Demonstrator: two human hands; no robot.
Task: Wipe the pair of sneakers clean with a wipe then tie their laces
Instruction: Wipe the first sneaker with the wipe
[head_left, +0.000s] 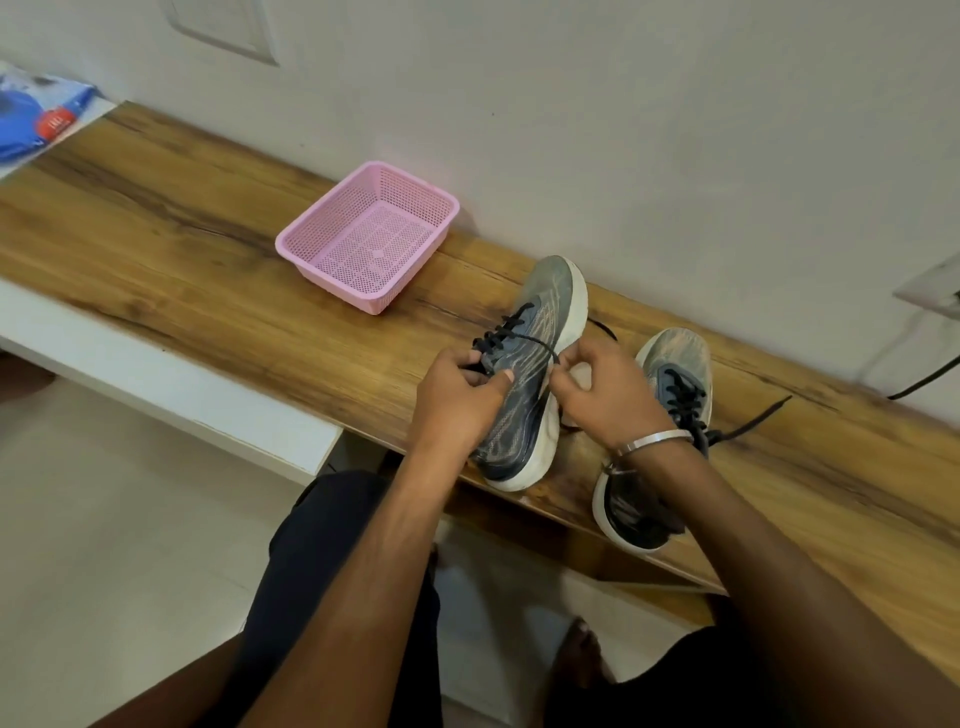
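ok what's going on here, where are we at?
A person is tying the near sneaker on the wooden bench. Both hands pinch its black lace: left hand near the eyelets, right hand pulling the strand across. The second sneaker sits beside it, laces loose. An empty pink basket stands further along. No wipe in view.

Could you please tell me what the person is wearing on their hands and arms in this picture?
Both forearms are bare, with no sleeves reaching into view, and neither the left hand nor the right hand wears a glove. The only item worn is a plain, thin silver-coloured metal bangle round the right wrist. No rings or watch can be seen.
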